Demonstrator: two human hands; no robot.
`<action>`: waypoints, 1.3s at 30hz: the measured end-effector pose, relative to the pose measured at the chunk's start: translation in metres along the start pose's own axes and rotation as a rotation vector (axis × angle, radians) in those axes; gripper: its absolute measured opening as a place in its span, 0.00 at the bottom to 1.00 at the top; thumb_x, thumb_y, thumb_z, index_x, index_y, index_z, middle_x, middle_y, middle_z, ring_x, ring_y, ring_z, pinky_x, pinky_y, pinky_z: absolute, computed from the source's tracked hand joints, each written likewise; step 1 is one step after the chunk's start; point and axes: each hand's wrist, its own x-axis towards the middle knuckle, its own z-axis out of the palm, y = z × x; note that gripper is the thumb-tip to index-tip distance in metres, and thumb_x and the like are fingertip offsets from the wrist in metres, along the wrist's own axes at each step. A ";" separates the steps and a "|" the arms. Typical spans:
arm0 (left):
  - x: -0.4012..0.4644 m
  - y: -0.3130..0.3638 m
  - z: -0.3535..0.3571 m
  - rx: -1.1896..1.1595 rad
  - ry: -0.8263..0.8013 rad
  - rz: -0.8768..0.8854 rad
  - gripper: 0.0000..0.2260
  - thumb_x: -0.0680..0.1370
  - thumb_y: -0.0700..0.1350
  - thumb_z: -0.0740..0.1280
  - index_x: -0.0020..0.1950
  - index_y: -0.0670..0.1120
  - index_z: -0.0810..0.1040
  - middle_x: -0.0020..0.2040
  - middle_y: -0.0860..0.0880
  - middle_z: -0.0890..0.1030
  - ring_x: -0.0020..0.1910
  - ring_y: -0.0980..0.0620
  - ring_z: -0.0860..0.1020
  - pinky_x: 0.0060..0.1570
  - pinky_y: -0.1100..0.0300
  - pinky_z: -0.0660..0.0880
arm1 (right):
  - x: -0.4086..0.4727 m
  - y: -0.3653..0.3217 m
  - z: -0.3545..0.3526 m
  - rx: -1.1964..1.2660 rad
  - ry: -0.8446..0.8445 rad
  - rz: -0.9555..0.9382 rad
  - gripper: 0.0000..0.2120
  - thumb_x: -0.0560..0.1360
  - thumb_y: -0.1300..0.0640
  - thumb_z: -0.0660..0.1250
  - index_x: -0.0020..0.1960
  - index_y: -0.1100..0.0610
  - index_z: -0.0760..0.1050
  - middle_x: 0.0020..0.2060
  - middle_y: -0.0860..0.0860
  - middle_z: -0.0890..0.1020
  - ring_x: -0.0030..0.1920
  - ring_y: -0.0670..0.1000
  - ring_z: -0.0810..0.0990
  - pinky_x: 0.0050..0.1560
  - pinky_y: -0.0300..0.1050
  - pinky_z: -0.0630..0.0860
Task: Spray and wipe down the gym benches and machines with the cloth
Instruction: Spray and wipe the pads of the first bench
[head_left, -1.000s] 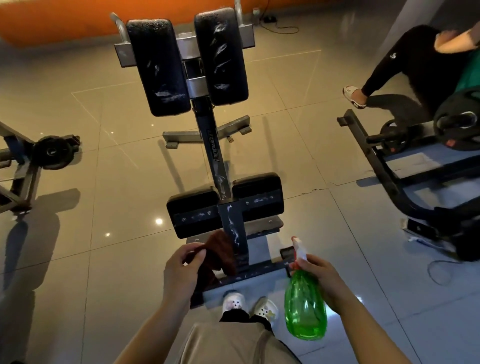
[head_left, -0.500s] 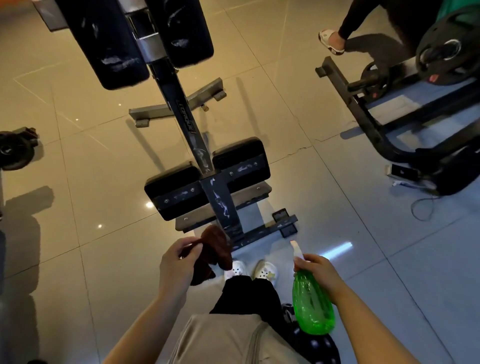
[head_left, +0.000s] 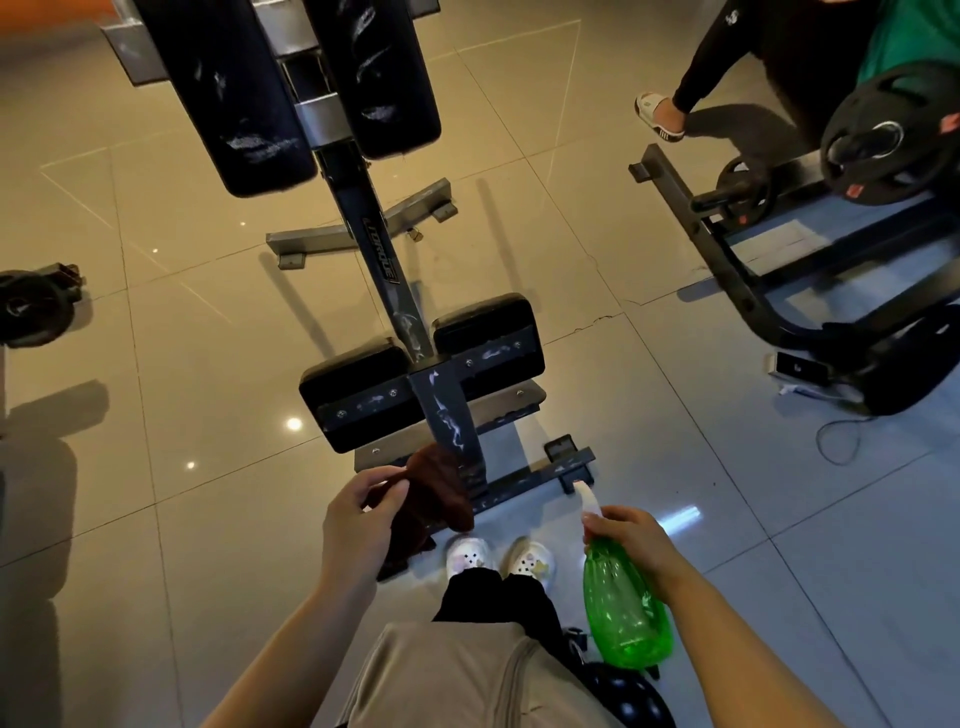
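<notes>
A gym machine stands before me on the tiled floor, with two long black pads at the top, a grey central post and two smaller black pads lower down. Foam streaks mark the pads and post. My left hand grips a dark brown cloth just below the lower pads, next to the post's base. My right hand holds a green spray bottle by its neck, its white nozzle pointing up toward the machine's foot bar.
Another person's leg and sandal are at the upper right, beside a black weight machine frame with plates. A phone with a cable lies on the floor there. A weight plate sits at the left edge. My feet are below the machine.
The view has shifted slightly back up the machine, so it sits a little lower in the frame. Both hands keep their hold on the cloth and bottle, barely moved.
</notes>
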 end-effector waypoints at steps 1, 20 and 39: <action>0.000 -0.001 -0.002 -0.001 0.001 0.000 0.08 0.77 0.39 0.70 0.45 0.53 0.82 0.48 0.47 0.81 0.52 0.43 0.79 0.55 0.40 0.77 | -0.002 -0.003 0.002 0.028 -0.006 -0.008 0.09 0.75 0.60 0.70 0.53 0.63 0.79 0.40 0.58 0.83 0.41 0.57 0.81 0.47 0.53 0.78; -0.030 0.065 0.031 0.076 -0.223 0.573 0.13 0.77 0.38 0.69 0.48 0.58 0.81 0.50 0.60 0.80 0.52 0.64 0.77 0.51 0.71 0.70 | -0.108 -0.183 0.064 -0.128 0.139 -0.739 0.26 0.65 0.56 0.79 0.55 0.41 0.70 0.54 0.42 0.78 0.51 0.49 0.82 0.49 0.49 0.79; -0.038 0.113 0.158 0.063 0.226 0.698 0.08 0.70 0.42 0.72 0.46 0.52 0.82 0.46 0.54 0.79 0.45 0.60 0.77 0.42 0.74 0.71 | -0.085 -0.236 -0.008 -0.477 -0.139 -0.904 0.27 0.67 0.49 0.77 0.61 0.40 0.68 0.50 0.32 0.74 0.49 0.30 0.74 0.44 0.24 0.69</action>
